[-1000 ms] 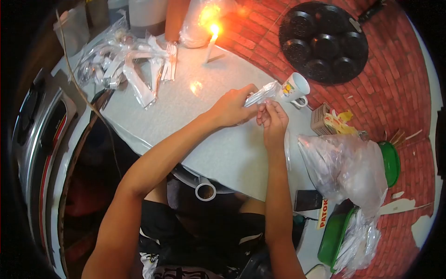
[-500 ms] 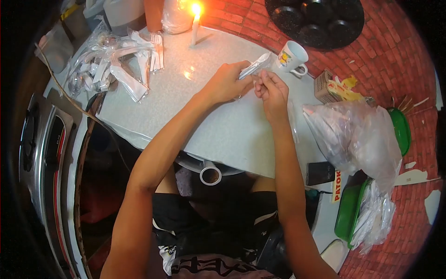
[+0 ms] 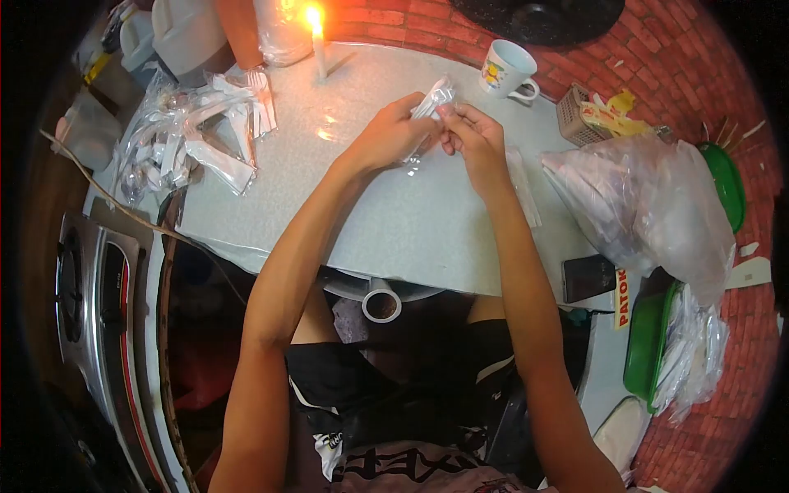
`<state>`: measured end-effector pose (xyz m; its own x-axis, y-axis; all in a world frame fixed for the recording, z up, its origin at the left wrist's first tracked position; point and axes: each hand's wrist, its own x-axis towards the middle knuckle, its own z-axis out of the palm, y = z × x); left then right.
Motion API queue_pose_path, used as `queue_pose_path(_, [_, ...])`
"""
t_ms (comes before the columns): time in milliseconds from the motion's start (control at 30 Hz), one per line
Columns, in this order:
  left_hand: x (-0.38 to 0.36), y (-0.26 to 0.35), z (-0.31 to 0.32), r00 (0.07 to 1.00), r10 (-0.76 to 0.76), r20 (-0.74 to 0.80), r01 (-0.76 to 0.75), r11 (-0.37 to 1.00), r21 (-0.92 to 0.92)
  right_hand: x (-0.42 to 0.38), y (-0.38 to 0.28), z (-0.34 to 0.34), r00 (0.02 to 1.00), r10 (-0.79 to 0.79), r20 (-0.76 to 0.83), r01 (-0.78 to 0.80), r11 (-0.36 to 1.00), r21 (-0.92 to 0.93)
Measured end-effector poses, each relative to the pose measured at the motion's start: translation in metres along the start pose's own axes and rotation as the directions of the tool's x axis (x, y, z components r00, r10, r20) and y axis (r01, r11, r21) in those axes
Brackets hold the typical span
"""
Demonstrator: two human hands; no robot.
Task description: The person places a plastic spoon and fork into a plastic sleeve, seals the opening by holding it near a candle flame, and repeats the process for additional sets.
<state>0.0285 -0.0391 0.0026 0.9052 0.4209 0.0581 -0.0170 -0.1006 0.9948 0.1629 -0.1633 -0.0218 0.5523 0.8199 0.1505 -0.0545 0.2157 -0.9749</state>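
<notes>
The left hand (image 3: pixel 396 133) holds some wrapped plastic cutlery (image 3: pixel 431 100) up over the pale table (image 3: pixel 394 230), the right hand (image 3: pixel 478 135) is bunched beside it, gripping what I cannot tell, and a lit candle (image 3: pixel 320 57) stands left of the mug (image 3: pixel 505 70)

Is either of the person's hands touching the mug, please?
No, the left hand and right hand are at the wrapped cutlery, apart from the mug.

Wrapped cutlery (image 3: pixel 434 99) in the left hand (image 3: pixel 400 131) has shifted away from the mug (image 3: pixel 507 69); the pan (image 3: pixel 538 18) is now cropped further at the upper edge.
</notes>
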Motion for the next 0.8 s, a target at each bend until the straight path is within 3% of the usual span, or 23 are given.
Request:
queue_pose_path(33, [-0.004, 0.011, 0.000, 0.990, -0.137, -0.003, 0.136, 0.983, -0.120, 0.000, 0.000, 0.000, 1.000, 0.009, 0.019, -0.009, 1.000, 0.001])
queue_pose_path(67, [-0.003, 0.009, -0.001, 0.990, -0.141, 0.001, 0.140, 0.983, -0.114, 0.000, 0.001, 0.000, 0.999, 0.019, 0.040, -0.019, 1.000, 0.003])
queue_pose_path(133, [0.002, 0.002, -0.007, 0.981, -0.174, 0.082, 0.192, 0.895, -0.402, -0.001, -0.002, 0.000, 0.996, 0.042, 0.078, -0.045, 0.998, 0.037])
queue_pose_path(167, [0.004, -0.001, -0.008, 0.981, -0.176, 0.085, 0.196, 0.897, -0.397, -0.001, -0.003, 0.001, 0.990, 0.065, 0.122, -0.073, 0.995, 0.063])
queue_pose_path(233, [0.008, -0.005, -0.008, 0.997, -0.031, 0.076, 0.056, 0.930, -0.364, -0.003, -0.006, 0.002, 0.987, 0.070, 0.142, -0.088, 0.988, 0.127])
queue_pose_path(267, [0.008, -0.006, -0.008, 0.996, -0.032, 0.082, 0.060, 0.930, -0.362, -0.004, -0.006, 0.002, 0.983, 0.074, 0.168, -0.106, 0.977, 0.186])
queue_pose_path(367, [0.009, -0.007, -0.007, 0.997, -0.042, 0.058, 0.060, 0.933, -0.355, -0.003, -0.005, 0.001, 0.988, 0.047, 0.148, -0.072, 0.983, 0.172])
queue_pose_path(433, [0.013, -0.012, -0.004, 0.992, 0.102, -0.080, -0.116, 0.973, -0.199, -0.002, -0.003, -0.001, 0.991, 0.034, 0.128, -0.050, 0.991, 0.126])
queue_pose_path(467, [0.014, -0.015, -0.004, 0.992, 0.100, -0.078, -0.113, 0.974, -0.197, -0.002, -0.002, -0.001, 0.994, 0.020, 0.110, -0.029, 0.996, 0.079])
queue_pose_path(533, [0.014, -0.017, -0.002, 0.946, 0.239, -0.218, -0.197, 0.960, 0.199, -0.001, -0.001, -0.002, 0.996, 0.007, 0.092, -0.012, 0.999, 0.050])
queue_pose_path(700, [0.014, -0.016, 0.000, 0.938, 0.228, -0.260, -0.175, 0.962, 0.209, -0.002, -0.001, 0.004, 0.999, -0.029, 0.029, 0.028, 0.998, 0.048])
queue_pose_path(767, [0.015, -0.017, 0.001, 0.939, 0.221, -0.264, -0.166, 0.963, 0.214, -0.003, -0.001, 0.007, 0.999, -0.017, 0.034, 0.009, 0.975, 0.220])
queue_pose_path(800, [0.015, -0.015, 0.002, 0.945, 0.211, -0.251, -0.178, 0.973, 0.149, -0.003, -0.001, 0.008, 0.999, -0.017, 0.033, 0.010, 0.975, 0.222])
